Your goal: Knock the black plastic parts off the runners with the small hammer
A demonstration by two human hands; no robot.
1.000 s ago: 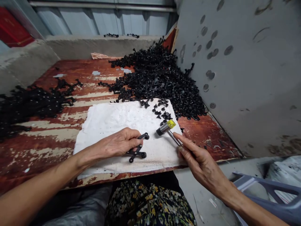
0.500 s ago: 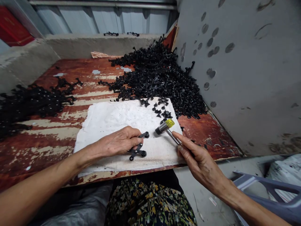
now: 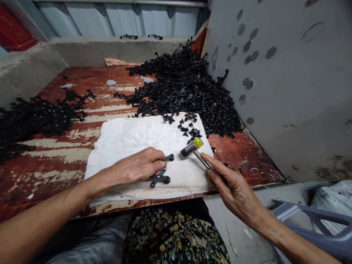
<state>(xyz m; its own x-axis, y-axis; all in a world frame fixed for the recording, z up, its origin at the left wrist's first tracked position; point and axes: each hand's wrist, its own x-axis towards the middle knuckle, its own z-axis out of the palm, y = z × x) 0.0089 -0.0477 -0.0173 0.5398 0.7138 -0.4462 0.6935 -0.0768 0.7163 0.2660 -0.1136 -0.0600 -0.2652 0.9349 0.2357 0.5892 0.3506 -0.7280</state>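
Observation:
My left hand (image 3: 144, 164) is closed on a black jointed linkage part (image 3: 160, 177) with round ends and shiny rivets, held low over the white cloth (image 3: 129, 134). Part of the linkage is hidden under my fingers. My right hand (image 3: 227, 179) grips the metal handle of a small mallet (image 3: 189, 147), which has a dark face at one end and a yellow one at the other. The mallet head is just right of the linkage, apart from it, dark face tilted down toward the cloth. Several small black round-headed pieces (image 3: 194, 132) lie on the cloth's far right corner.
A large heap of black parts (image 3: 184, 84) covers the back right of the worn red tabletop (image 3: 96, 82). Another black pile (image 3: 35, 117) lies at left. A grey panel (image 3: 275, 91) stands along the right side. Below right is a grey-purple plastic stool (image 3: 310, 220).
Both hands, the linkage and the mallet hold nearly the same positions. The whole view has shifted very slightly.

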